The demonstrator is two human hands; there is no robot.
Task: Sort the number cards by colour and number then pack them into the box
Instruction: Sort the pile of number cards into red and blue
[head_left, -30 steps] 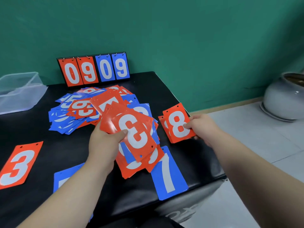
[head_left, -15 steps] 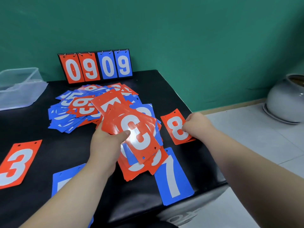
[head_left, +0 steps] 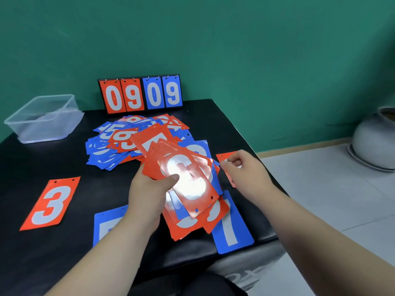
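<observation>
In the left hand (head_left: 149, 193), a tightly gripped fan of red cards (head_left: 192, 189), thumb pressed on the top face, fingers hidden underneath. Top digit washed out by glare, not safely readable. Lower cards of the fan covered except for corners and slivers of white.

Just beside the fan's right edge, the right hand (head_left: 245, 170), fingers loosely curled, thumb and forefinger close together; impossible to tell whether pinching anything or touching the fan. Beneath it, flat on the black table (head_left: 42, 253), a red card (head_left: 224, 157), mostly hidden, digit unreadable.

Behind the fan, a loose pile (head_left: 102, 150) of blue and red cards, overlapped, most numbers cut by neighbours; only a 5 and a 6 partly legible. At the left, well apart, a red 3 card (head_left: 51, 204) lying alone. At the near right edge, a blue 7 card (head_left: 233, 231), upper part hidden behind the fan. Half under the left forearm, another blue card (head_left: 106, 225), digit cut off.

At the far left of the table, a clear plastic box (head_left: 42, 118), contents unclear through hazy walls. Against the green wall, a scoreboard stand (head_left: 141, 94) showing 0 9 in red and 0 9 in blue. On the floor at right, a grey pot (head_left: 374, 142), cut by the frame edge.
</observation>
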